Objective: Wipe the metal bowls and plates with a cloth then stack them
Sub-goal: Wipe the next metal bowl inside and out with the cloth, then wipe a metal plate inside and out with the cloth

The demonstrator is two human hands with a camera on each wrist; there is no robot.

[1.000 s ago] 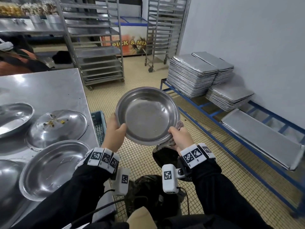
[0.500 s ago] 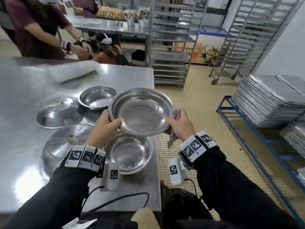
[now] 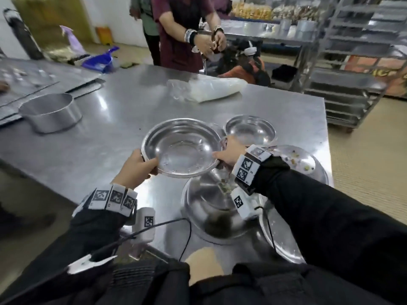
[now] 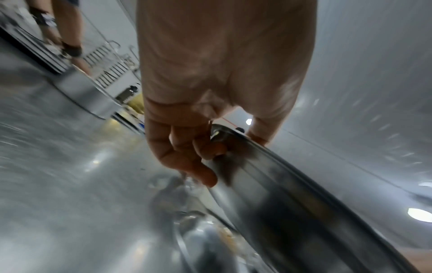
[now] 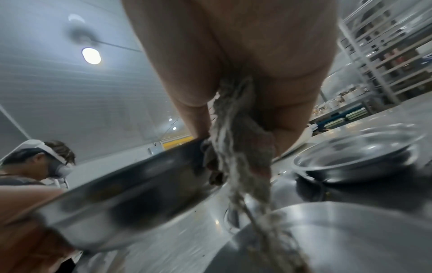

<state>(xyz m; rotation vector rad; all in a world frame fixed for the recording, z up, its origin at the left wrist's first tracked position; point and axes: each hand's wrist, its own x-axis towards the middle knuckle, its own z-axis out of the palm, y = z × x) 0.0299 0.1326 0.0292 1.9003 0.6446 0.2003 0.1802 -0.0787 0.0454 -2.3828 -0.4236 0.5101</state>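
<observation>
Over the steel table (image 3: 110,119), both hands grip the bowl (image 3: 182,148), right seemingly also cloth (image 5: 236,147).

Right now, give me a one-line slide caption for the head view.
Both hands, left hand and right hand, hold a metal bowl above the steel table, cloth hanging.
</observation>
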